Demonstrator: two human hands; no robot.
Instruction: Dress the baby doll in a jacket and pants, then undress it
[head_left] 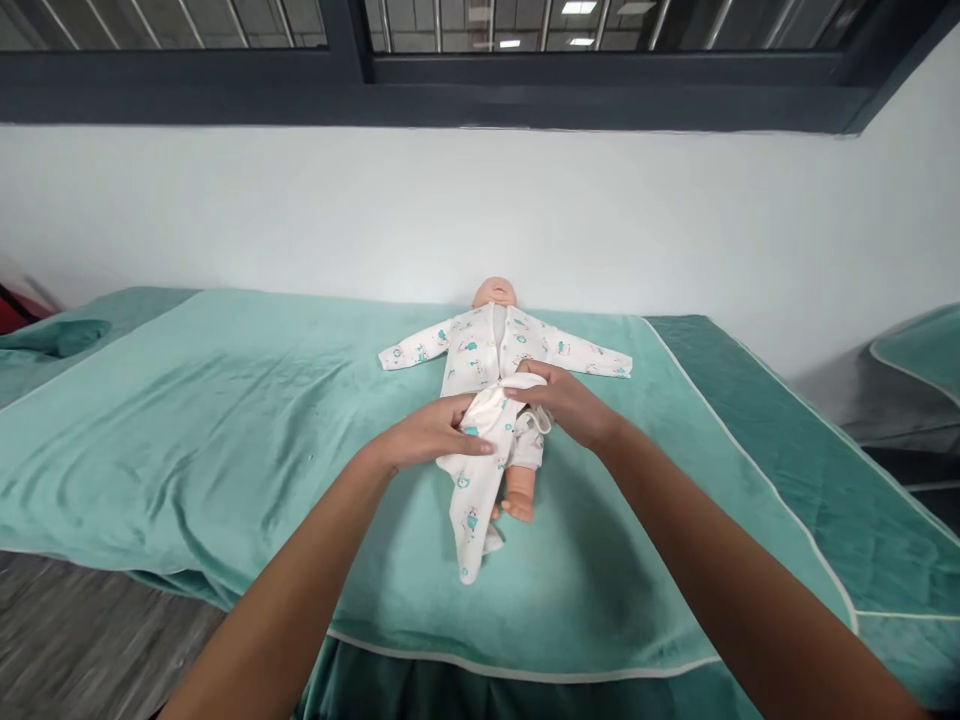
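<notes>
A baby doll [494, 292] lies on its back in a white printed baby jacket [469, 345], its sleeves spread wide. Over its lower half are matching baby trousers [476, 490]. One trouser leg hangs down past the doll's feet, while the other is bunched above a bare doll leg [520, 492]. My left hand [435, 432] grips the trousers' left side, thumb on top and fingers partly hidden in the cloth. My right hand [564, 400] is closed, pinching the white waistband [491, 400] between thumb and fingers at the doll's waist.
A light green sheet [247, 430] with a pale edge covers the bed, with darker green cloth [795, 440] to the right. Behind the bed rises a white wall [420, 210] under a dark window frame [525, 95]. Grey floor [90, 630] shows at lower left.
</notes>
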